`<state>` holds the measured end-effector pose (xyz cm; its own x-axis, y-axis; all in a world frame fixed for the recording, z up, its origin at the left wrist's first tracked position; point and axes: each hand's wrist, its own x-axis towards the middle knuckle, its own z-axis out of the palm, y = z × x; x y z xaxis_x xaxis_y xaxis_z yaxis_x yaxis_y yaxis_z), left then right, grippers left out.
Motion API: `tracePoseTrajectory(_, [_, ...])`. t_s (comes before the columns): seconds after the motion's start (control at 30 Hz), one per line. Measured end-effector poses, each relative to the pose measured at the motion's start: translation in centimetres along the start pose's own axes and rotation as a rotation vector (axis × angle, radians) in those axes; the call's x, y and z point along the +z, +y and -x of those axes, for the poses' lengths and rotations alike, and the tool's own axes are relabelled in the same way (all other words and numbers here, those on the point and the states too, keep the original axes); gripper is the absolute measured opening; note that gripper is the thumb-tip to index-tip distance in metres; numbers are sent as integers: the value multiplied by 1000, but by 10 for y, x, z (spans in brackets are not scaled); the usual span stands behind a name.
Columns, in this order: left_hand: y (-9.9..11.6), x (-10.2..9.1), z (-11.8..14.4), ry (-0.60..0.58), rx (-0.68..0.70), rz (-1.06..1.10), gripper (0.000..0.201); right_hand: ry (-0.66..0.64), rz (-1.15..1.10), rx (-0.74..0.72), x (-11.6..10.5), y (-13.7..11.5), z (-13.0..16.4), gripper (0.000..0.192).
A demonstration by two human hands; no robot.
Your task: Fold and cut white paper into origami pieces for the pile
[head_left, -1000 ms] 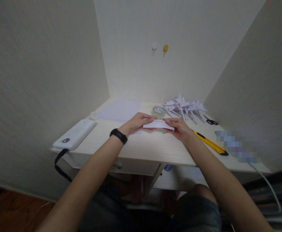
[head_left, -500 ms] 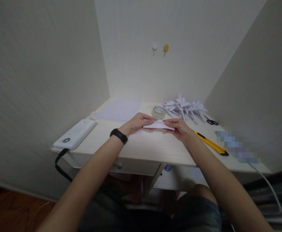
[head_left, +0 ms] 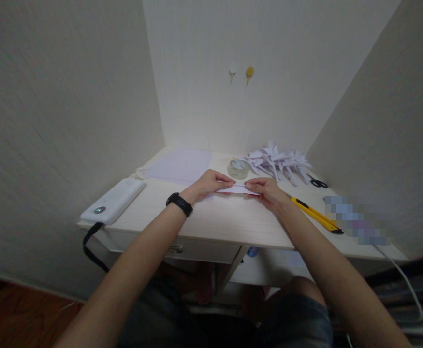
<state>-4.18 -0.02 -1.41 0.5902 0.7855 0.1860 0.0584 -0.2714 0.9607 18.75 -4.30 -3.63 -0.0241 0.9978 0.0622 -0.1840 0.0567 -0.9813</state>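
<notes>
A narrow folded strip of white paper [head_left: 239, 188] is stretched between my two hands, just above the desk top. My left hand [head_left: 211, 182], with a black watch on its wrist, pinches the strip's left end between thumb and fingers. At the other end my right hand [head_left: 267, 189] grips it the same way, thumb on top. The fingers under the paper are mostly hidden. Right behind the strip sits a roll of clear tape [head_left: 238, 169]. Several folded white paper pinwheels [head_left: 278, 162] lie heaped at the back right.
On the white desk [head_left: 211, 222] lie flat paper sheets [head_left: 180, 164] at the back left. A white power bank [head_left: 113, 200] with a black cable is at the left edge. Right of my hand are a yellow utility knife [head_left: 316, 215], black scissors [head_left: 318, 182] and a blurred-out item [head_left: 356, 220].
The paper strip has tilted slightly, so less of its front face shows. Both hands keep their hold in nearly the same place.
</notes>
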Motion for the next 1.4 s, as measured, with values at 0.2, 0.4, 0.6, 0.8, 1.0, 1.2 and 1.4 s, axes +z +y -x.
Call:
tracePoseTrajectory(0.2, [-4, 0, -3, 41, -24, -17, 20, -3, 65, -7, 1, 1, -1, 39])
tracePoseTrajectory(0.4, [-1, 4, -1, -2, -53, 179, 24, -22, 20, -16, -3, 0, -3, 41])
tracePoseTrajectory(0.6, [5, 4, 2, -12, -92, 187, 34, -50, 7, -1, -3, -5, 0, 40])
tracePoseTrajectory(0.8, [-2, 1, -1, -56, -92, 197, 28, -137, 0, 51, -5, -8, 3, 42])
tracePoseTrajectory(1.0, [-2, 0, -2, -45, -90, 200, 29, -142, 7, 45, -7, -6, 1, 40])
tracePoseTrajectory(1.2, [2, 0, 0, -34, -111, 171, 31, -119, 6, 45, -6, -5, 1, 41])
tracePoseTrajectory(1.4, [3, 2, 1, -10, -76, 151, 25, -101, 0, 16, -4, -4, 0, 39])
